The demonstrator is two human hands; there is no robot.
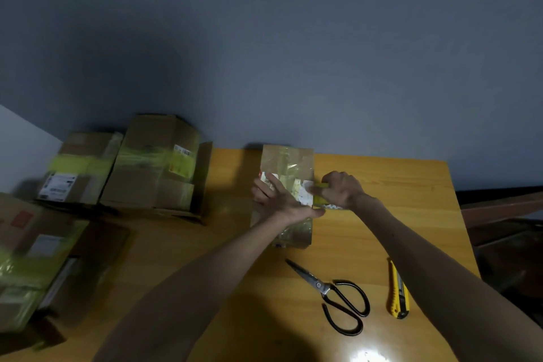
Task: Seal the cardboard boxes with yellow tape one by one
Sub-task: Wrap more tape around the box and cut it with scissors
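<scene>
Scissors [324,288] and cutter [397,291] lie near the box [286,161].

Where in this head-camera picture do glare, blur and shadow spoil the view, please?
Head view: dim overall; glare whitens the table near its front edge, beside a dark shadow; the left boxes smear with blur; scissors and utility knife read sharp; the yellow tape in the right hand is murky; wide-angle distortion tilts the table's edges.

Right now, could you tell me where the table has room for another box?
Bare wood lies between the box being taped and the stacked boxes, and beyond the right hand. Scissors and utility knife crowd the near right.
</scene>
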